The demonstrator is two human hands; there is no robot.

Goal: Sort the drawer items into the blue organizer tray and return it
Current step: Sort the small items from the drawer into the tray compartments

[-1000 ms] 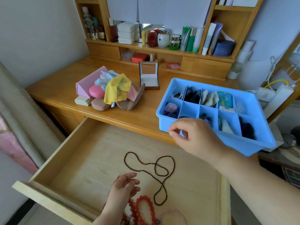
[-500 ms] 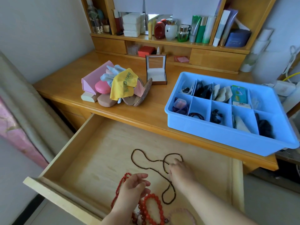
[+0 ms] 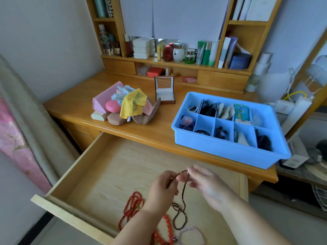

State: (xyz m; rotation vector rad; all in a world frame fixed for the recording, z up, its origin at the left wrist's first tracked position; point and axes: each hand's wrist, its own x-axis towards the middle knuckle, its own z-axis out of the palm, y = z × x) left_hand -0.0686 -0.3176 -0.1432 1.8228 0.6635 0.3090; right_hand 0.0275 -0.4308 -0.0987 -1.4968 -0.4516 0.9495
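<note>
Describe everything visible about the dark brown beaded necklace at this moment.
The dark brown beaded necklace is one long strand of tiny, round, glossy beads. Its top is pinched between the left hand and right hand above the open wooden drawer; the rest hangs down and loops on the drawer floor beside red beads.

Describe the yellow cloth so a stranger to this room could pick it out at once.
Start at the wooden desk above the open drawer. Left of the blue organizer tray sits a pile of pink cases; the yellow cloth is draped over it. It is the pile's only yellow item, with green print.
</note>
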